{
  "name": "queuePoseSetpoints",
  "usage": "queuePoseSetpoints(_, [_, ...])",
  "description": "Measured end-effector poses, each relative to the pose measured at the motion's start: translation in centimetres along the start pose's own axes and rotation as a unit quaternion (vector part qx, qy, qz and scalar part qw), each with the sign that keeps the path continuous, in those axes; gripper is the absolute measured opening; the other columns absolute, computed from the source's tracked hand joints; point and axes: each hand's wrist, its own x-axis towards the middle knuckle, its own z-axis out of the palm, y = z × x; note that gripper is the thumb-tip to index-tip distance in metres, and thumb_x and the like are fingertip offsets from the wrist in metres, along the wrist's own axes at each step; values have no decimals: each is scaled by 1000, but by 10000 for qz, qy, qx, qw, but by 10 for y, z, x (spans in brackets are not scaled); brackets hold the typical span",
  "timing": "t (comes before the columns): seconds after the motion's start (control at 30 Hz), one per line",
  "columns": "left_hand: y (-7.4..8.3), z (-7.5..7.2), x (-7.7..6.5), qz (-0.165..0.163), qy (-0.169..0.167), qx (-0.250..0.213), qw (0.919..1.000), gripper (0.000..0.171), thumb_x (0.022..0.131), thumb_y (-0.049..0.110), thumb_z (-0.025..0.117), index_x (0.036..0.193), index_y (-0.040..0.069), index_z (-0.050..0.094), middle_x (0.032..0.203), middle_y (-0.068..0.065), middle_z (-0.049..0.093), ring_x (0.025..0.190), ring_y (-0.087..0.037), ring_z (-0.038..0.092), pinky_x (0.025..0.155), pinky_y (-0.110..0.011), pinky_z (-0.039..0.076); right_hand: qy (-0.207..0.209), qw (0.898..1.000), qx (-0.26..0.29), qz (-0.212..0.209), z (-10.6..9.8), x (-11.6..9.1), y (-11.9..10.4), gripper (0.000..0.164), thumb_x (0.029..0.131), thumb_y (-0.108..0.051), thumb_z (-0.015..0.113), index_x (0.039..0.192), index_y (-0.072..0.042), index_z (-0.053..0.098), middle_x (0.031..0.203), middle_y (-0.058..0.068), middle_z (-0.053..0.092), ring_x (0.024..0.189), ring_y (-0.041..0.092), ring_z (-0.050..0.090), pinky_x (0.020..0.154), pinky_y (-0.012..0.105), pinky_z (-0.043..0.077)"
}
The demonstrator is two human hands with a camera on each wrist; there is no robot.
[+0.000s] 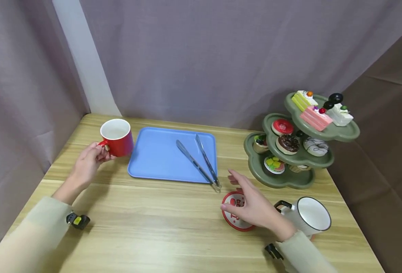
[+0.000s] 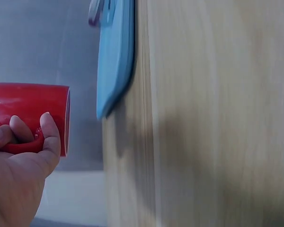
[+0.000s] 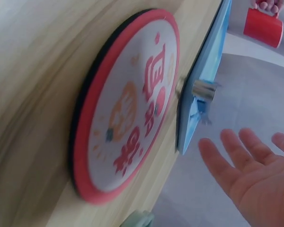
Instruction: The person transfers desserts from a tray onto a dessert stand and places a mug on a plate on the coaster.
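My left hand (image 1: pixel 90 160) grips a red mug (image 1: pixel 121 146) by its handle, left of the blue tray (image 1: pixel 156 155). In the left wrist view the mug (image 2: pixel 35 99) is upright, with its base raised above the tabletop and fingers through the handle. My right hand (image 1: pixel 253 206) hovers over a round coaster (image 1: pixel 229 218) with a red rim and red lettering, its fingers spread and holding nothing. The right wrist view has the coaster (image 3: pixel 128 113) flat on the table, apart from the hand (image 3: pixel 260 175).
Metal tongs (image 1: pixel 195 163) lie on the tray, their joined end past its near right corner. A white mug (image 1: pixel 301 216) with a black handle stands beside my right forearm. Behind it rises a green three-tier stand (image 1: pixel 344 131) bearing toy cakes and doughnuts. Curtains (image 1: pixel 194 64) enclose the wooden table (image 1: pixel 153 227).
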Motion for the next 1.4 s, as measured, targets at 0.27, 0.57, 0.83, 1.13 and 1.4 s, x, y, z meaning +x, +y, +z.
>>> queuePoseSetpoints(0.27, [2, 32, -14, -36, -785, 238, 9966, 30, 104, 4, 22, 81, -14, 29, 77, -15, 35, 76, -19, 49, 83, -30, 52, 269, 9965, 687, -392, 12, 23, -18, 100, 78, -51, 77, 154, -32, 15, 137, -4, 43, 126, 15, 43, 101, 39, 42])
queuePoseSetpoints(0.57, [7, 63, -27, -37, -1450, 408, 9886, 31, 104, 6, 24, 88, -17, 36, 81, -20, 42, 82, -23, 53, 83, -27, 50, 233, 9883, 1177, -939, 29, 60, -42, 104, 78, -47, 78, 155, -32, 11, 140, -4, 40, 127, 15, 42, 103, 39, 40])
queuePoseSetpoints(0.83, [8, 77, -35, 44, -1891, 240, 9817, 31, 104, 3, 23, 90, -20, 39, 84, -18, 48, 86, -21, 59, 87, -28, 50, 276, 9828, 1406, -1164, 45, 92, -66, 109, 72, -44, 83, 154, -34, 12, 137, -7, 42, 125, 8, 43, 102, 34, 41])
queuePoseSetpoints(1.13, [10, 83, -37, 8, -2144, 451, 9757, 34, 105, 6, 22, 94, -19, 41, 96, -28, 53, 93, -20, 62, 92, -26, 48, 197, 9821, 1473, -1158, 53, 116, -85, 118, 63, -55, 85, 153, -37, 10, 138, -6, 42, 124, 8, 44, 99, 41, 44])
queuePoseSetpoints(1.4, [10, 88, -37, 89, -2323, 418, 9717, 34, 104, 4, 21, 93, -20, 43, 95, -29, 52, 93, -21, 62, 92, -28, 48, 46, 9810, 1468, -1266, 51, 125, -93, 125, 58, -57, 87, 153, -36, 8, 135, -10, 42, 121, 6, 44, 99, 39, 45])
